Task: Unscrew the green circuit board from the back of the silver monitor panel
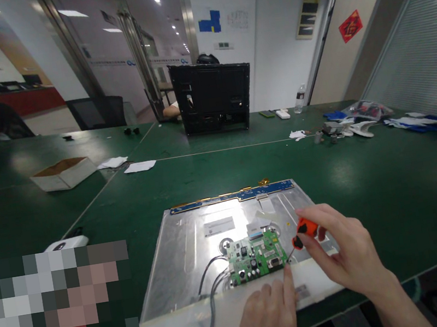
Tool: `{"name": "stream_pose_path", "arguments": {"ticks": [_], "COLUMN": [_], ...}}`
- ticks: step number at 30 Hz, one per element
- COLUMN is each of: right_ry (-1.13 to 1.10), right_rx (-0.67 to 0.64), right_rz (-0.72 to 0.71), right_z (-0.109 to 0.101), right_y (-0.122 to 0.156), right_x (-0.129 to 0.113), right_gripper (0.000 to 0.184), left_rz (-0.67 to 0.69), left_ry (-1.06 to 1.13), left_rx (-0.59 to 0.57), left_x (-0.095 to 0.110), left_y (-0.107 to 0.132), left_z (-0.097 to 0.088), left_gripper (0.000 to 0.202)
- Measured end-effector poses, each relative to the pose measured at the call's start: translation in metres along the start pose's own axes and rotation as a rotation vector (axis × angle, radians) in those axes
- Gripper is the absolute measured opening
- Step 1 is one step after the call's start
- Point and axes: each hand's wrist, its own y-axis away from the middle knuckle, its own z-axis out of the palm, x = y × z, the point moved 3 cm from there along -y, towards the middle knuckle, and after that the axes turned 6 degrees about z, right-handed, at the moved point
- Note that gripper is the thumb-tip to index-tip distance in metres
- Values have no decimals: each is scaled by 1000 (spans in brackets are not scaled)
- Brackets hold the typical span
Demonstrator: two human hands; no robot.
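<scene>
My right hand [344, 251] grips an orange and black screwdriver [306, 226] between thumb and fingers. Its thin shaft slants down to the lower right corner of a green circuit board [256, 254]. Beside the tip, the stretched index finger of my left hand [267, 316] touches that corner, while its other fingers are bent; whether a screw sits under the fingertip is too small to tell. The board is on the silvery back of a flat display panel [182, 246], which has a blue circuit strip [232, 196] along its far edge. Dark cables [212, 302] run from the board's left side.
A black monitor housing [214, 95] stands upright at the far side, with part of a person behind it. An open cardboard box [63, 174] and papers [140, 166] lie far left. Gloves [423, 121], a plastic bag [367, 108] and a bottle [299, 100] are far right. Blurred blocks cover the lower left.
</scene>
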Motion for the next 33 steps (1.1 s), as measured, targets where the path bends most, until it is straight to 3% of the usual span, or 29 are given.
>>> {"name": "stream_pose_path", "arguments": {"ticks": [5,8,12,15,18,21,23,26,30,33], "right_ry": [70,180,329,351,265,157,63,-78,-77,-96], "right_rx": [34,-22,-150,-295,-481,-564,-526,-338,-66,19], "right_rz": [24,20,-27,-83,-124,-134,-149,-197,-241,-248], "right_z": [-2,-3,-6,-9,-11,-9,-4,5,13,15], "right_y": [-5,-14,-30,-44,-57,-65,-64,-56,-44,-42], "right_x": [0,-3,-8,-11,-9,-4,0,4,10,15], "right_gripper": [12,17,34,37,22,8,11,10,9,18], "left_rz": [0,-8,-11,-12,-11,-16,-21,-9,-3,3], "left_ry": [22,34,38,32,16,-9,-28,-54,-57,-35], "left_rx": [-7,1,11,21,65,106,106,89,81,100], "left_x": [-1,-1,-1,-1,-2,-4,-5,-5,-5,-6], "left_y": [0,-1,-1,-2,-2,-1,-1,1,2,1], "left_z": [-1,-3,-1,3,7,9,11,16,18,14], "left_gripper": [57,53,55,55,51,52,51,50,50,47]}}
